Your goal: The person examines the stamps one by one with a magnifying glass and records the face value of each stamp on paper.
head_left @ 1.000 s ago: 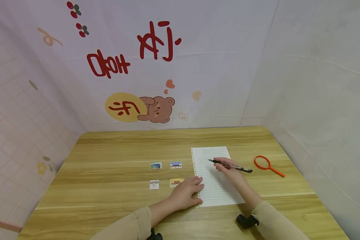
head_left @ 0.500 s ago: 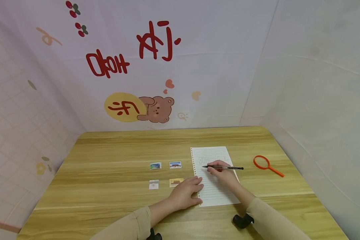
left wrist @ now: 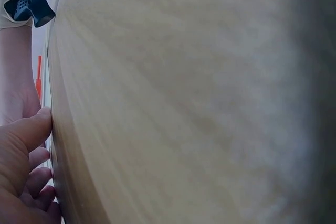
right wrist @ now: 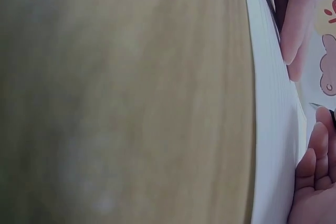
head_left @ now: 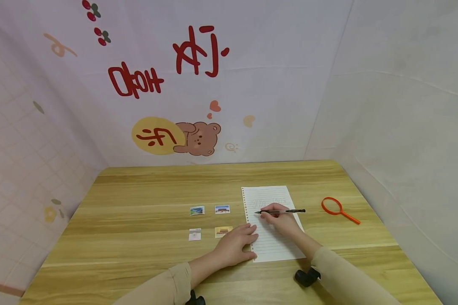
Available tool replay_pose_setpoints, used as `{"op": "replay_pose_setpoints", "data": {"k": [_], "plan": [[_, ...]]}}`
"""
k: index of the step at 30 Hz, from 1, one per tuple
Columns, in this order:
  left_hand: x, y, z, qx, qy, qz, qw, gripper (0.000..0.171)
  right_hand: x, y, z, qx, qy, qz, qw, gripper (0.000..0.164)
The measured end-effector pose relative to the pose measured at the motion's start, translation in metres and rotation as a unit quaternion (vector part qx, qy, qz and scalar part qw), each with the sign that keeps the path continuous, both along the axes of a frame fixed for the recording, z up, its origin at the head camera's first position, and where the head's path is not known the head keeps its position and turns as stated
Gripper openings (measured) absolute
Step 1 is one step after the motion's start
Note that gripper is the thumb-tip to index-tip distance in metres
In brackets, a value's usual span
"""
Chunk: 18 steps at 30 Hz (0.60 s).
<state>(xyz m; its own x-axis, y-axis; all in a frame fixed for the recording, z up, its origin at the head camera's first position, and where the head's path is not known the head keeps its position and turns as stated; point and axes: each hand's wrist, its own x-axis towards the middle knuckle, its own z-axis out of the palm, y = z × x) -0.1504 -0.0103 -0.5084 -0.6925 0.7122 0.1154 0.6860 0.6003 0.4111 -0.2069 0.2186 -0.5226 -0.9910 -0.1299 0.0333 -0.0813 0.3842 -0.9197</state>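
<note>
A lined sheet of paper (head_left: 272, 250) with holes along its left edge lies on the table, faint handwriting near its top. My left hand (head_left: 236, 245) rests on the sheet's left edge, fingers spread and fairly straight. In my right hand (head_left: 284, 221) a black pen (head_left: 297, 210) is pinched between thumb and fingers, its tip over the sheet just below the writing. The right wrist view shows the pen tip (right wrist: 314, 105) slightly clear of the paper. Beside my left hand lies a yellow stamp (head_left: 222, 231), partly covered by it.
Left of the sheet lie more small stamps: a green-blue one (head_left: 197, 210), a blue one (head_left: 222, 209) and a pale one (head_left: 195, 234). An orange magnifying glass (head_left: 333, 206) lies to the right. A printed cloth (head_left: 275, 106) hangs behind the table (head_left: 137, 237).
My right hand has moved from the upper line down and left with the pen, and more writing shows at the sheet's top. My left hand has stayed in place.
</note>
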Motion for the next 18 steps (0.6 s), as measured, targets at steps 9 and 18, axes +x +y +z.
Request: {"op": "replay_pose_setpoints", "data": {"k": [9, 18], "plan": [[-0.0001, -0.0005, 0.0003, 0.000, -0.009, 0.003, 1.0000, 0.054, -0.0014, -0.0039, -0.0023, 0.030, 0.030, 0.020, 0.999, 0.010], [-0.0007, -0.0001, -0.0019, 0.000, -0.014, 0.004, 0.9999, 0.054, -0.0018, -0.0078, -0.0057, 0.052, 0.052, 0.023, 0.997, 0.008]]}}
